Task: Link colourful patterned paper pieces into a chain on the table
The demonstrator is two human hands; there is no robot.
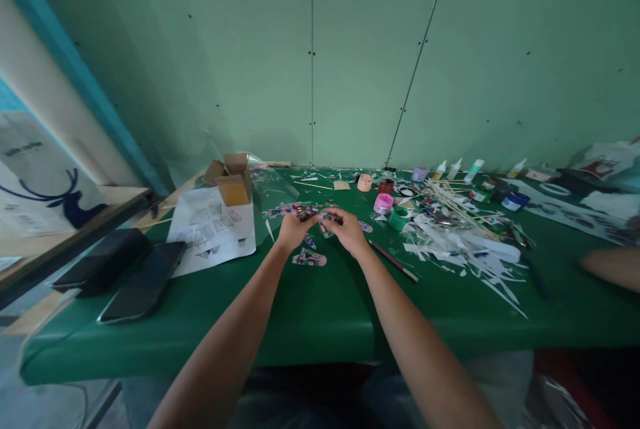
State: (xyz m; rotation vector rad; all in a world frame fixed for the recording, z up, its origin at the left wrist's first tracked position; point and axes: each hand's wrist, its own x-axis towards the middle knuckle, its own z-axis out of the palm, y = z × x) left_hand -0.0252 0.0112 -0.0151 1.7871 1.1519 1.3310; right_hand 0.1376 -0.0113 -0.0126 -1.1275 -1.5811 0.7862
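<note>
My left hand (295, 229) and my right hand (347, 227) meet over the middle of the green-covered table. Between them they grip a multicoloured patterned cutout piece (303, 210), in pink, purple and dark tones. Fingers of both hands are curled round it, and part of it is hidden behind them. Just below the hands, a loose patterned cutout (310, 257) lies flat on the green cover. Another small patterned piece (366, 226) rests beyond my right wrist. To the right of my right forearm lies a dark red pencil-like stick (393, 261).
Paint jars, such as a pink jar (383, 203) and a green jar (399, 218), stand right of centre. Paper strips (465, 242) and wooden sticks heap beside them. Printed sheets (210, 229), a cardboard box (233, 182) and a phone (143, 282) lie left. Another person's arm (613, 267) rests far right.
</note>
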